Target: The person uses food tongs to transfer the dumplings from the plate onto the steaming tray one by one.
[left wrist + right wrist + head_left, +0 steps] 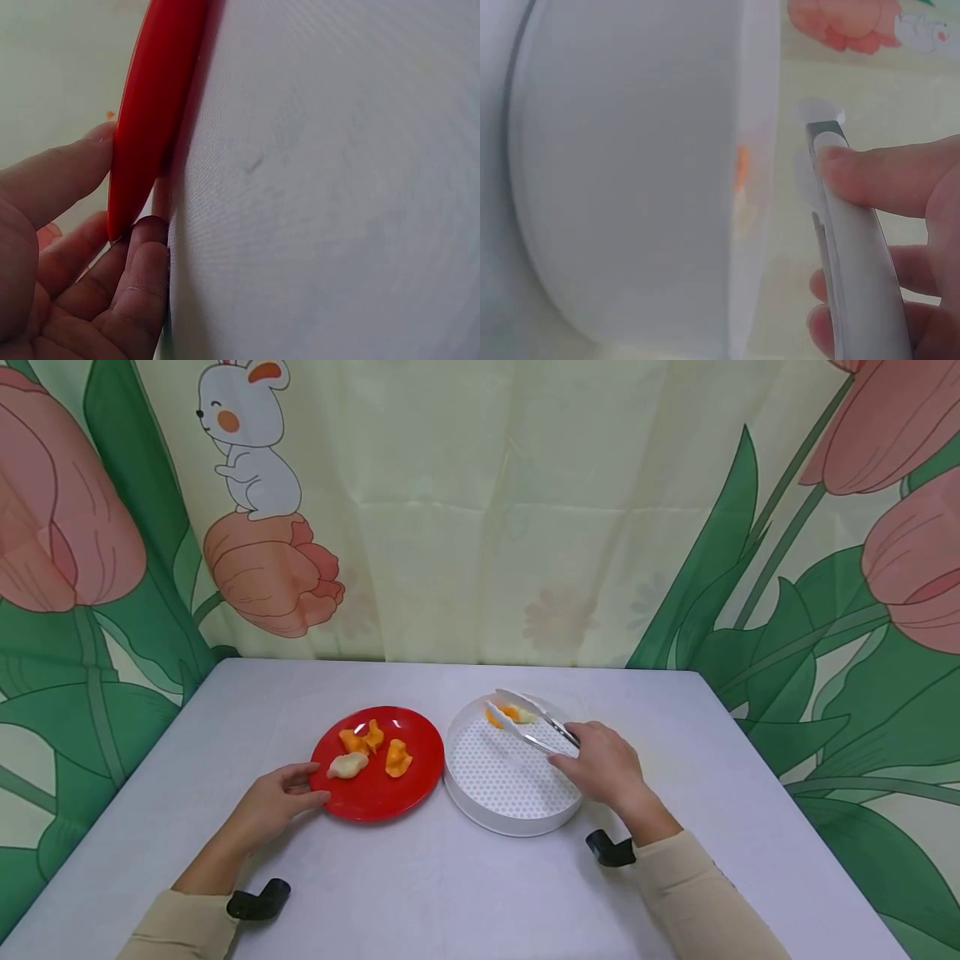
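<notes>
My left hand (273, 806) holds the near left rim of a red plate (386, 802). In the left wrist view the thumb (71, 176) lies on the rim's upper side and the fingers curl below it. Three orange dumplings (398, 758) and a whitish dumpling (348, 766) lie on the plate. My right hand (603, 764) grips metal tongs (551, 721) with pale tips, their arms spread apart. The tips hover over the far part of a round white steamer tray (517, 827) with a dotted base. Orange and whitish dumplings (510, 714) lie there, partly hidden by the tongs.
A white cloth covers the table (450, 902). The plate and tray stand side by side, almost touching. Behind the table hangs a curtain (465, 527) printed with tulips and a rabbit. A black wrist device (258, 900) sits on each arm.
</notes>
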The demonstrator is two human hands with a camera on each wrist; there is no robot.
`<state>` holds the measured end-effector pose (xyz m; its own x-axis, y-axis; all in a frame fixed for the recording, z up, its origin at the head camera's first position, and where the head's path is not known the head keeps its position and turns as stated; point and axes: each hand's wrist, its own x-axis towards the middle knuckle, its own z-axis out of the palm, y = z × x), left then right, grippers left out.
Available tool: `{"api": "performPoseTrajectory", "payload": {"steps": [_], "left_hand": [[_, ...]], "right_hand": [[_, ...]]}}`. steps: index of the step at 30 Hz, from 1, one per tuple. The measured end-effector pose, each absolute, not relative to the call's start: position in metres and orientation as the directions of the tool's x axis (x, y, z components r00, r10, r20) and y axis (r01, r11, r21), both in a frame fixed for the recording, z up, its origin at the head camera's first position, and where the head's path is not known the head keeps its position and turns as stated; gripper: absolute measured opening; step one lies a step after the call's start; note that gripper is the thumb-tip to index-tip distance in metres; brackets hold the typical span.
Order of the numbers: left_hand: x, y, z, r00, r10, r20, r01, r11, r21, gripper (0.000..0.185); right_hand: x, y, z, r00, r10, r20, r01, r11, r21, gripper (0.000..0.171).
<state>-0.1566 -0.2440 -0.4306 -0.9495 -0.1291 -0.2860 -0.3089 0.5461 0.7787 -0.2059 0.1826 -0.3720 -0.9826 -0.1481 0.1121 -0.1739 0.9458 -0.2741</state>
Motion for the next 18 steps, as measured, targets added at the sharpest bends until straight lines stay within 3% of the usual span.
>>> {"api": "performPoseTrajectory", "payload": {"steps": [18], "left_hand": [[-0.155,-0.243,-0.428,-0.949,-0.122,-0.289,-0.308,0.538,0.784,0.083]], "right_hand": [[-0.18,0.12,-0.358,-0.924,-0.377,0.06,-0.379,0.883,-0.277,0.054]]}}
